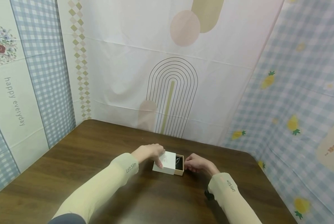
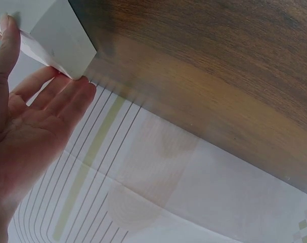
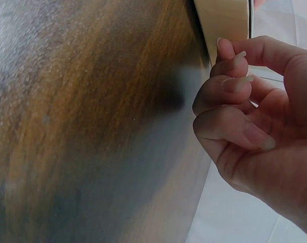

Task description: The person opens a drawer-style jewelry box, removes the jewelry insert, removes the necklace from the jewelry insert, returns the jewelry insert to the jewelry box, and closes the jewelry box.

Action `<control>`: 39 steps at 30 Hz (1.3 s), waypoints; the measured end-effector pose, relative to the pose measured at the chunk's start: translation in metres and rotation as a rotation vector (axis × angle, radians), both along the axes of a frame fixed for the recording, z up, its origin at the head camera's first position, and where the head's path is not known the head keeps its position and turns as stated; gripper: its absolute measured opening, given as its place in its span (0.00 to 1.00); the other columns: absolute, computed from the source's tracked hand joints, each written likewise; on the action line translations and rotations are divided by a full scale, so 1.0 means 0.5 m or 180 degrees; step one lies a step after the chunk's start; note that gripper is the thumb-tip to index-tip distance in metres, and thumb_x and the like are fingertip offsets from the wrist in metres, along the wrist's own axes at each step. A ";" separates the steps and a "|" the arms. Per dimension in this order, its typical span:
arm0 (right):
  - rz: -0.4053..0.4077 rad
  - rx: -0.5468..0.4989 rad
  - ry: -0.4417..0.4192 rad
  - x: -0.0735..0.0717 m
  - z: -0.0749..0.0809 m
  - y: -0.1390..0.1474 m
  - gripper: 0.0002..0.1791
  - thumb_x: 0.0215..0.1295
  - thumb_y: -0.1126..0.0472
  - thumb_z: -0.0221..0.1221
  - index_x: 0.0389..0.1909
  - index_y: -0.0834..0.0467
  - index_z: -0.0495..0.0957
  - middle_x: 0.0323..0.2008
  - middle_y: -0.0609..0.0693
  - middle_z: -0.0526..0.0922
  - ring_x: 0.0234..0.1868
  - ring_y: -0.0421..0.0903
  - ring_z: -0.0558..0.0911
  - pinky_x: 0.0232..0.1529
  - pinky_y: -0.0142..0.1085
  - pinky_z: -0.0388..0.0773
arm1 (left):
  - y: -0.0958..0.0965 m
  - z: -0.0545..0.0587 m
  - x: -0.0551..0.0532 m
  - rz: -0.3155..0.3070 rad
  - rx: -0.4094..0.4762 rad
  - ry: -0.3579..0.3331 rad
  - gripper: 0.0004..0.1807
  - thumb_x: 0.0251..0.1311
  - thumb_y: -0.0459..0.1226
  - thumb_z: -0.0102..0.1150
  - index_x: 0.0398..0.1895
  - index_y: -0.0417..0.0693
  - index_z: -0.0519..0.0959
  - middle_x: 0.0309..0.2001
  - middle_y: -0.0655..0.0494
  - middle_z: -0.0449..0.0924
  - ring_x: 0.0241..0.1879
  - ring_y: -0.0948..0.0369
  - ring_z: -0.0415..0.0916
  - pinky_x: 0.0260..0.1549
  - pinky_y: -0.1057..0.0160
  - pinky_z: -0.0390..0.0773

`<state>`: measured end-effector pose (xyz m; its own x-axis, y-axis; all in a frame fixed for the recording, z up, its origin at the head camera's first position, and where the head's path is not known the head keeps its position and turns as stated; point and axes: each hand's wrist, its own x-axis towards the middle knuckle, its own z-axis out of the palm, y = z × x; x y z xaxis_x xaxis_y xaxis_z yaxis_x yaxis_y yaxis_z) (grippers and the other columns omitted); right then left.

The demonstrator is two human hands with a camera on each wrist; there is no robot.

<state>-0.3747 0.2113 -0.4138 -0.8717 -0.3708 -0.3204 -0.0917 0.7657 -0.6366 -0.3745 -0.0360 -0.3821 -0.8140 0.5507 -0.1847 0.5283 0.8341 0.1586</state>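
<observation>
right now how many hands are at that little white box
2: the left hand holds the white box across its left part, and the right hand is at the outer end of the partly open drawer. No others show.

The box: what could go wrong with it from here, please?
The tray is only partly out of the cover, so a sudden pull might jerk it free and spill anything inside. The right hand has its fingers at the tray's end; they could slip. The left hand, holding the cover, might squeeze and jam the tray.
</observation>
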 end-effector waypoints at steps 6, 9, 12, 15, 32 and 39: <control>-0.0034 0.0018 -0.0009 -0.003 -0.001 0.002 0.12 0.62 0.64 0.52 0.27 0.68 0.80 0.12 0.44 0.70 0.13 0.38 0.66 0.13 0.28 0.62 | 0.000 -0.001 0.000 -0.0017 -0.0007 0.0037 0.27 0.41 0.51 0.76 0.39 0.46 0.78 0.26 0.60 0.67 0.29 0.63 0.63 0.28 0.65 0.65; -0.0029 0.0026 -0.0005 -0.005 -0.002 0.004 0.12 0.62 0.64 0.52 0.27 0.68 0.80 0.12 0.44 0.70 0.13 0.38 0.66 0.13 0.28 0.62 | 0.001 -0.001 0.000 -0.0010 -0.0007 0.0036 0.26 0.41 0.51 0.76 0.39 0.46 0.77 0.26 0.60 0.67 0.29 0.63 0.63 0.28 0.65 0.65; -0.0004 0.0031 0.0005 -0.005 -0.002 0.004 0.13 0.63 0.63 0.52 0.27 0.68 0.80 0.12 0.44 0.69 0.13 0.38 0.66 0.13 0.28 0.62 | 0.000 -0.001 -0.001 -0.0020 -0.0019 0.0036 0.26 0.41 0.51 0.76 0.38 0.46 0.77 0.26 0.60 0.67 0.28 0.63 0.63 0.28 0.66 0.65; 0.0017 0.0052 0.0020 -0.005 -0.002 0.004 0.13 0.62 0.63 0.52 0.27 0.68 0.80 0.13 0.44 0.70 0.13 0.38 0.66 0.13 0.28 0.62 | 0.000 0.000 -0.001 -0.0046 -0.0043 0.0042 0.26 0.41 0.52 0.75 0.38 0.46 0.77 0.25 0.61 0.66 0.28 0.63 0.63 0.28 0.66 0.65; 0.0018 0.0014 0.0078 0.000 -0.004 0.010 0.11 0.60 0.64 0.52 0.26 0.68 0.79 0.12 0.44 0.69 0.13 0.38 0.65 0.12 0.28 0.60 | 0.000 0.001 0.001 -0.0034 -0.0040 0.0051 0.29 0.42 0.52 0.75 0.42 0.45 0.78 0.28 0.60 0.68 0.30 0.63 0.64 0.30 0.65 0.66; -0.0024 0.0019 0.0008 -0.003 -0.003 0.010 0.11 0.60 0.64 0.52 0.26 0.67 0.79 0.13 0.44 0.69 0.13 0.38 0.65 0.12 0.28 0.60 | 0.000 0.001 0.001 -0.0055 -0.0071 0.0059 0.28 0.42 0.52 0.75 0.42 0.45 0.78 0.27 0.60 0.68 0.30 0.63 0.64 0.30 0.65 0.66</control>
<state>-0.3764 0.2161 -0.4155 -0.8752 -0.3624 -0.3205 -0.0875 0.7701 -0.6319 -0.3742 -0.0361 -0.3818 -0.8078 0.5606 -0.1821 0.5453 0.8280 0.1303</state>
